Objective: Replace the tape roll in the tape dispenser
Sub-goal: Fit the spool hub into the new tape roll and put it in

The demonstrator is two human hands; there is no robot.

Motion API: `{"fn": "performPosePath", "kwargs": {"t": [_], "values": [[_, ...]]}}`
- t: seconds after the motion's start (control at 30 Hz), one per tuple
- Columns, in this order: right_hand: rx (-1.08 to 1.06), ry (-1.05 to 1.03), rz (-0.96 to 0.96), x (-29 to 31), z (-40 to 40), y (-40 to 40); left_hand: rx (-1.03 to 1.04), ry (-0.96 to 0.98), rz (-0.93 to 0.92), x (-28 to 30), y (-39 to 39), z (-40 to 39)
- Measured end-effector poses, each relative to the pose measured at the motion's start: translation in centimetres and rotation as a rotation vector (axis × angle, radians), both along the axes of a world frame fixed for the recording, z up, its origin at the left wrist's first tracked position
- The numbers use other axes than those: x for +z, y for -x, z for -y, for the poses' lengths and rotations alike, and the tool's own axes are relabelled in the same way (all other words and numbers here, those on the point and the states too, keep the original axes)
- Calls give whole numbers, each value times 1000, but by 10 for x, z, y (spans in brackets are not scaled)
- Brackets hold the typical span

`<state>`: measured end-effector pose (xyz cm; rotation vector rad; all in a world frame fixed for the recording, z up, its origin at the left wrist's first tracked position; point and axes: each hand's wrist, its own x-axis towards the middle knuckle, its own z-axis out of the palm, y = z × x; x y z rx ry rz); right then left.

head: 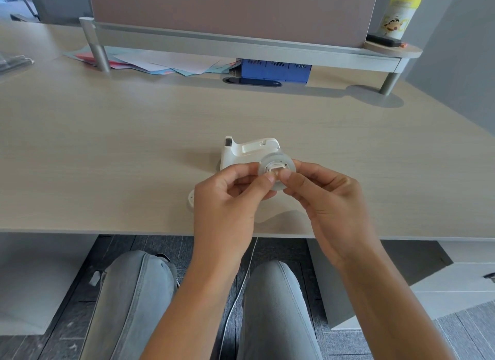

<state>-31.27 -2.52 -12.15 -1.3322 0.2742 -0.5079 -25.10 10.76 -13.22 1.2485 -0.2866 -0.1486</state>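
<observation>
A clear tape roll [277, 162] with a white core in its middle is held above the desk between both hands. My left hand [227, 199] pinches its left side, thumb at the core. My right hand [321, 196] grips its right side, thumb beside the left one. Just behind the roll lies the white tape dispenser [246, 150] on the desk, its cutter end at the far left. A white rounded piece [191, 199] peeks out on the desk under my left hand, mostly hidden.
The wooden desk [107, 145] has a monitor riser [241, 44] at the back with papers [160, 63] and a blue box [276, 70] beneath it. A yellow canister [399, 14] stands on the riser's right end. My knees are under the near edge.
</observation>
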Motion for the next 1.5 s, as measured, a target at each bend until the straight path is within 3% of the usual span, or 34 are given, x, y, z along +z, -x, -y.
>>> {"fn": "performPosePath", "kwargs": {"t": [0.3,0.47,0.67,0.87,1.07,1.2,1.3,1.5], "values": [[-157,74,-5,-6,2,1,10,-17,26,-2,6,3],[-138,112,-1,-2,0,1,-12,28,46,-3,9,4],[-83,146,-4,4,-2,1,79,-104,215,-2,7,3],[-27,100,31,5,3,-7,130,-154,144,-1,-4,3],[14,268,-61,7,11,-14,123,-183,160,-2,-17,6],[-36,362,-75,7,23,-28,209,-307,316,-10,-23,8],[-141,481,-84,11,37,-44,298,-539,538,-18,-25,10],[-115,675,-129,21,53,-78,227,-858,766,-30,-19,16]]}}
